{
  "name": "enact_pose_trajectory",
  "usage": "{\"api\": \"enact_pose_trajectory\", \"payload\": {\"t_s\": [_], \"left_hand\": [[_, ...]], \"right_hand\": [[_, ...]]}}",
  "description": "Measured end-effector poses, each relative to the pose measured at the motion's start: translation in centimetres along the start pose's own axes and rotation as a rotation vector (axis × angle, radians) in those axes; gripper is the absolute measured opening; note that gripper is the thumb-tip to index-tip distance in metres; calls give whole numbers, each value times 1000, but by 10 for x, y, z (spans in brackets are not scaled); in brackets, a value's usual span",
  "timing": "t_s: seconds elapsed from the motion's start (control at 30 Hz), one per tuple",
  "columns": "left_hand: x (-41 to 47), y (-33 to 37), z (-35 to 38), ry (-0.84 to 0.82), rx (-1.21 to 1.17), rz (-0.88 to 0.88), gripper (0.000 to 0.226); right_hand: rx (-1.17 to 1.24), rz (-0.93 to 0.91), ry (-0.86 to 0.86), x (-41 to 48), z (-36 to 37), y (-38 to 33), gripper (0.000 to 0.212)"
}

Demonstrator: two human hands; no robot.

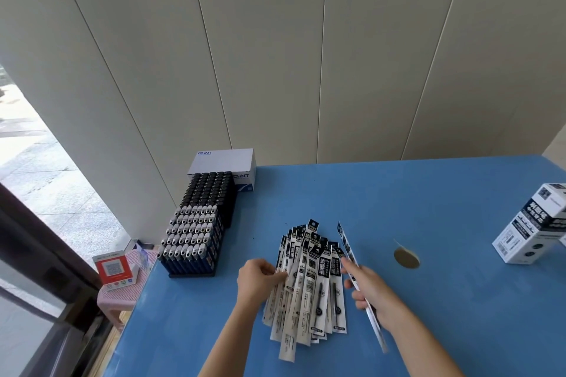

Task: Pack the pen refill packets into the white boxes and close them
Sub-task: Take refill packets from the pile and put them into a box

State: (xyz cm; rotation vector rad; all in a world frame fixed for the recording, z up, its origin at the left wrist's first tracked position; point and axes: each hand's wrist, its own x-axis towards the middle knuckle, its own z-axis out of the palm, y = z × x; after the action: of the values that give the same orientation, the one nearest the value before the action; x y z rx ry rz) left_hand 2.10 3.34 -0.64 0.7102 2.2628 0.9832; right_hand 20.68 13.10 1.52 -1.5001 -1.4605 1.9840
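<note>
Looking down: I see a blue surface [428, 208] set against a pale panelled wall [275, 55].
Task items: a pile of refill packets [309, 285] lies fanned out flat on the surface near its front edge. The black header cards point away from me and the strips overlap one another.
Left side: the left hand [260, 278] sits at the left edge of the pile with its fingers curled. Its thumb is laid across the outermost packets, which it grips.
Right side: the right hand [372, 294] is closed round a single packet [349, 249]. It holds the packet edge-on just to the right of the pile. The strip runs slantwise through the fist and sticks out at both ends.
Container: a white box [533, 229] with dark printed panels stands tilted at the far right of the surface, well apart from the pile. The frame edge cuts it off, and I cannot tell whether its flap is open.
Surface detail: a round hole [406, 258] lies between the right hand and the white box.
Left edge: two stepped racks [199, 232] hold rows of small dark capped items; I cannot tell what these are.
Back corner: a white CHNT carton [223, 162] sits behind the racks.
Off the surface: a pink stool [118, 294] carries a red-and-white QR-code stand [113, 266].
</note>
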Motion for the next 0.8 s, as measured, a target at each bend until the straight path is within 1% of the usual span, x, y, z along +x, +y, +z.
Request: {"api": "enact_pose_trajectory", "payload": {"t_s": [0.3,0.4,0.57,0.63,0.73,0.8], "left_hand": [[8,-6,-13,-88,-92,-33,20],[12,-10,-20,-116,-207,-86,25],[16,-13,-28,-161,-409,-247,25],[15,-13,-30,-194,-460,-270,22],[12,-10,-34,-236,-587,-303,10],[11,-9,-35,-261,-634,-300,12]], "right_hand": [[-10,7,7,2,5,-2,24],[-1,10,20,3,6,-3,23],[22,-3,50,3,11,-4,15],[15,-13,42,2,13,-5,16],[-20,-28,9,-2,16,-6,24],[-50,-30,-3,-6,17,-5,27]]}}
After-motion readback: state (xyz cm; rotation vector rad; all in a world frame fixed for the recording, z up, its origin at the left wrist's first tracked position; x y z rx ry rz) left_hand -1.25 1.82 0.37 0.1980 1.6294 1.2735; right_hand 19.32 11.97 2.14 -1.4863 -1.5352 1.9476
